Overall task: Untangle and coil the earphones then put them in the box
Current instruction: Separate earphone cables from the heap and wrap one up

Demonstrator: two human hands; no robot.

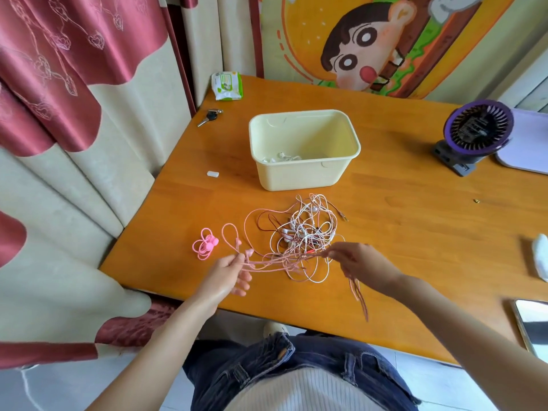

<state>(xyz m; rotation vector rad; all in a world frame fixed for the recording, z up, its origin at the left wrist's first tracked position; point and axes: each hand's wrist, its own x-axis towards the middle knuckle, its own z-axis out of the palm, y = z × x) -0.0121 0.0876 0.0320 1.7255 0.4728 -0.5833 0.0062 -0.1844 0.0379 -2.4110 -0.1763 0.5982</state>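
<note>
Head view: left hand (pixel 229 269) pinches the thin pink earphone cord (pixel 281 260), stretched left-to-right to the right hand (pixel 361 262), likewise pinching it, just nearside of the tangled white-and-pink earphone heap (pixel 302 229) on the orange wooden table (pixel 415 232), cream plastic box (pixel 296 176) beyond.

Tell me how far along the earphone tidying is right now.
Early on. Done: one white set lies in the box, and a pink coil sits on the table, not yet boxed. In hand: the left hand and right hand each pinch a pink cable, stretched between them from the tangle. Left: most of that tangle of white, pink and dark red cables.
</note>
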